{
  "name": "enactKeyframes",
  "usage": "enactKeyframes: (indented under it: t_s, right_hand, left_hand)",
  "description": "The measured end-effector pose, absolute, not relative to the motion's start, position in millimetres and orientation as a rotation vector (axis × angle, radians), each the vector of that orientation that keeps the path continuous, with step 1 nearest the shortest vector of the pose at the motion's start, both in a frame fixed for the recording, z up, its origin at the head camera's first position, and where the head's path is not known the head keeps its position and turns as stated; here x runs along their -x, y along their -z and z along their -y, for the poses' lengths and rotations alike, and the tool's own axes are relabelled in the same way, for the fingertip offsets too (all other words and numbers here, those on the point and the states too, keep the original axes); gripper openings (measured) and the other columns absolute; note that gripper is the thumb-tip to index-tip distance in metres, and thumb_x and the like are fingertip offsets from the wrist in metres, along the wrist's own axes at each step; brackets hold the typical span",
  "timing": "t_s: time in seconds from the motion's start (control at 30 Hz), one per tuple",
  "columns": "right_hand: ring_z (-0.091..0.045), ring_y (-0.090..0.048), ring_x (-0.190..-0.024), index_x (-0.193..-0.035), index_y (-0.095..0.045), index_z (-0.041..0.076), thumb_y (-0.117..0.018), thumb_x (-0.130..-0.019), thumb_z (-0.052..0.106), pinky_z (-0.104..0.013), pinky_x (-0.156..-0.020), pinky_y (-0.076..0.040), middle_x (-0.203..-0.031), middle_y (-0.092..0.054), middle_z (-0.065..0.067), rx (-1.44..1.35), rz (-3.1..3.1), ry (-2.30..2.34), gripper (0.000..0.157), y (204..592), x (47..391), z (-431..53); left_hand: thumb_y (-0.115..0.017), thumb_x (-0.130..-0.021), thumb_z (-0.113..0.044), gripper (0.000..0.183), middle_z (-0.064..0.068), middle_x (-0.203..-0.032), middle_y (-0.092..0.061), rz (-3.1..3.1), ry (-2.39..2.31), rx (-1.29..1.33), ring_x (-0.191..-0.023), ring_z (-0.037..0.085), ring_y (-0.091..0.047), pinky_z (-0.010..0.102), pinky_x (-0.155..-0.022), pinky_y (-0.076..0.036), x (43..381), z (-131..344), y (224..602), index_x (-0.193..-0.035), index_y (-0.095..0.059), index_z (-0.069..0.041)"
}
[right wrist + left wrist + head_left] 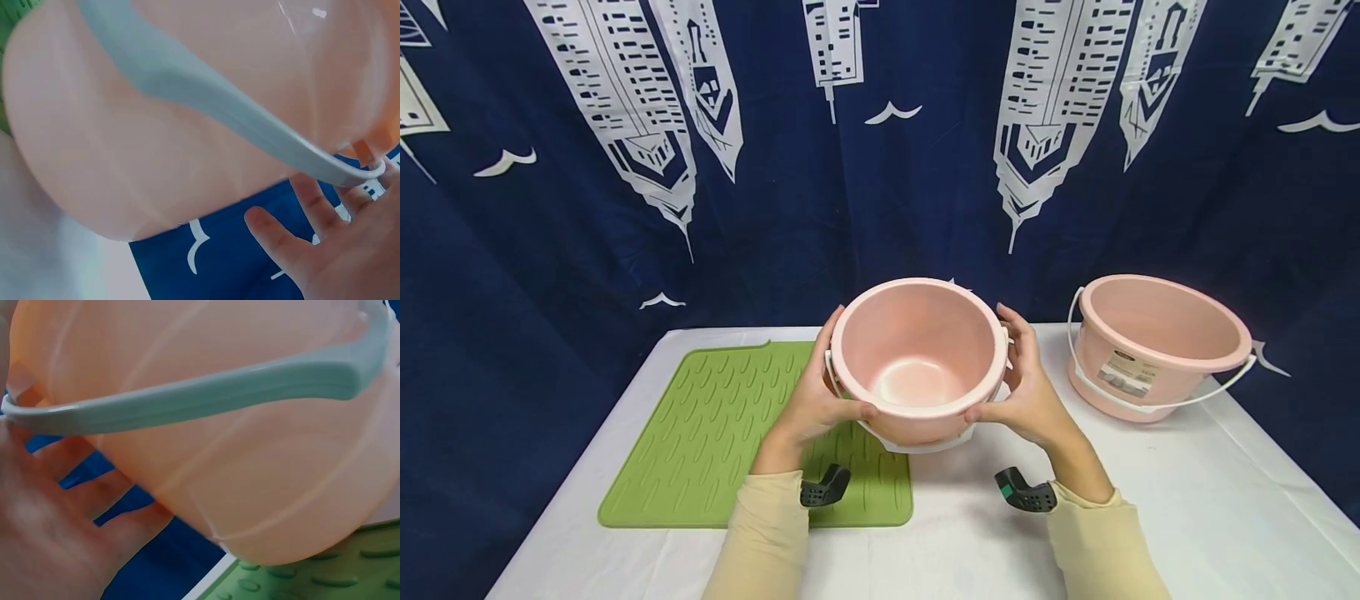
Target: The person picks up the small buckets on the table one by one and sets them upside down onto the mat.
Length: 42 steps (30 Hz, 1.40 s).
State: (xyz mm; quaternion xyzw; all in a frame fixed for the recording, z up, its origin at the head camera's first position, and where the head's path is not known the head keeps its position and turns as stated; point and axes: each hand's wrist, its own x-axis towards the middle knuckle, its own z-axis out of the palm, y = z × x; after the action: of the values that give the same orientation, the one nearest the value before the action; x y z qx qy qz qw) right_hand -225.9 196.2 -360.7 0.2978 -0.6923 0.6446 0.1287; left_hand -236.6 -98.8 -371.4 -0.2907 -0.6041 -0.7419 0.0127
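A pink bucket (917, 425) is held up off the table between both hands, its opening tilted toward the head camera and nothing visible inside. My left hand (817, 398) grips its left side, thumb over the near rim and fingers around the outer wall. On the opposite side my right hand (1026, 398) holds it the same way. The bucket's white handle (206, 400) hangs down across the near wall, as both wrist views show. Part of each hand's fingers is hidden behind the bucket.
A second pink bucket (1120, 400) with a label and a white handle stands at the table's back right. A green ridged mat (700, 442) lies on the left of the white tablecloth (1187, 500). Behind the table hangs a dark blue printed curtain (865, 200).
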Motion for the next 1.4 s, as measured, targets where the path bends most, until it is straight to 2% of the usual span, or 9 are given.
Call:
enactKeyframes:
  t_s: [0.13, 0.3, 0.4, 0.57, 0.7, 0.83, 0.97, 1.1, 1.4]
  right_hand:
    - [-0.026, -0.033, -0.135, -0.162, -0.014, 0.014, -0.104, -0.048, 0.028, -0.023, -0.105, -0.036, -0.15, -0.028, -0.013, -0.879, 2.057, -1.84, 0.146, 357.9, 224.2, -198.3]
    - [-0.025, -0.031, -0.14, -0.163, -0.012, 0.014, -0.101, -0.047, 0.008, -0.023, -0.107, -0.032, -0.162, -0.022, -0.01, -0.861, 2.149, -1.808, 0.146, 355.5, 221.2, -199.0]
    - [-0.026, -0.031, -0.14, -0.162, -0.013, 0.013, -0.099, -0.048, 0.002, -0.026, -0.109, -0.03, -0.162, -0.024, -0.01, -0.86, 2.181, -1.798, 0.144, 355.7, 220.6, -199.6]
    - [-0.025, -0.028, -0.142, -0.162, -0.011, 0.011, -0.103, -0.048, 0.017, -0.028, -0.111, -0.026, -0.159, -0.026, -0.013, -0.905, 2.192, -1.816, 0.146, 357.2, 220.3, -203.9]
    - [-0.03, -0.031, -0.14, -0.161, -0.008, 0.01, -0.104, -0.05, 0.031, -0.023, -0.108, -0.034, -0.16, -0.024, -0.017, -0.969, 2.149, -1.878, 0.149, 358.0, 221.6, -206.5]
    - [-0.035, -0.032, -0.14, -0.162, -0.003, 0.008, -0.102, -0.052, 0.037, -0.023, -0.106, -0.039, -0.162, -0.019, -0.02, -1.016, 2.121, -1.934, 0.151, 358.2, 222.9, -206.8]
    - [-0.032, -0.032, -0.141, -0.162, -0.002, 0.006, -0.102, -0.053, 0.037, -0.022, -0.107, -0.038, -0.162, -0.018, -0.021, -1.041, 2.128, -1.945, 0.151, 358.3, 222.5, -207.8]
    - [-0.029, -0.033, -0.141, -0.162, -0.005, 0.008, -0.102, -0.052, 0.035, -0.022, -0.107, -0.037, -0.162, -0.019, -0.021, -1.078, 2.128, -1.931, 0.149, 359.0, 222.8, -210.3]
    - [-0.029, -0.035, -0.139, -0.162, -0.004, 0.008, -0.101, -0.054, 0.038, -0.027, -0.105, -0.042, -0.162, -0.016, -0.022, -1.159, 2.085, -1.979, 0.149, 361.7, 224.1, -212.6]
  left_hand:
    - [-0.099, -0.052, -0.049, 0.143, 0.008, -0.163, -0.02, 1.882, 2.329, 0.954, -0.137, 0.05, -0.031, 0.065, -0.104, -0.036, 236.6, 103.0, 373.0, -0.163, -0.012, -0.027]
    - [-0.1, -0.051, -0.048, 0.146, 0.008, -0.164, -0.019, 1.877, 2.349, 0.979, -0.138, 0.048, -0.03, 0.068, -0.105, -0.031, 236.1, 104.4, 373.6, -0.164, -0.011, -0.025]
    - [-0.1, -0.051, -0.048, 0.146, 0.008, -0.164, -0.019, 1.889, 2.351, 0.986, -0.138, 0.049, -0.029, 0.067, -0.106, -0.032, 235.9, 105.0, 374.4, -0.164, -0.01, -0.025]
    - [-0.099, -0.053, -0.049, 0.146, 0.01, -0.164, -0.019, 1.934, 2.327, 1.013, -0.138, 0.051, -0.03, 0.064, -0.105, -0.036, 234.1, 104.7, 374.5, -0.164, -0.007, -0.025]
    - [-0.099, -0.053, -0.05, 0.146, 0.011, -0.163, -0.02, 1.948, 2.313, 1.024, -0.137, 0.052, -0.032, 0.066, -0.104, -0.035, 234.6, 104.0, 373.6, -0.164, -0.007, -0.025]
    - [-0.099, -0.053, -0.049, 0.145, 0.011, -0.163, -0.02, 1.965, 2.311, 1.014, -0.136, 0.053, -0.031, 0.068, -0.103, -0.034, 235.5, 105.2, 372.6, -0.164, -0.008, -0.026]
    - [-0.099, -0.053, -0.05, 0.145, 0.012, -0.163, -0.019, 1.986, 2.306, 1.024, -0.136, 0.053, -0.031, 0.058, -0.103, -0.042, 234.5, 106.8, 370.8, -0.164, -0.008, -0.025]
    - [-0.099, -0.053, -0.048, 0.146, 0.014, -0.163, -0.019, 1.994, 2.31, 1.049, -0.135, 0.054, -0.03, 0.044, -0.099, -0.048, 233.8, 107.8, 369.4, -0.164, -0.008, -0.025]
    - [-0.1, -0.052, -0.046, 0.146, 0.014, -0.163, -0.019, 1.989, 2.322, 1.067, -0.136, 0.054, -0.029, 0.042, -0.099, -0.048, 232.3, 108.1, 367.4, -0.164, -0.008, -0.026]
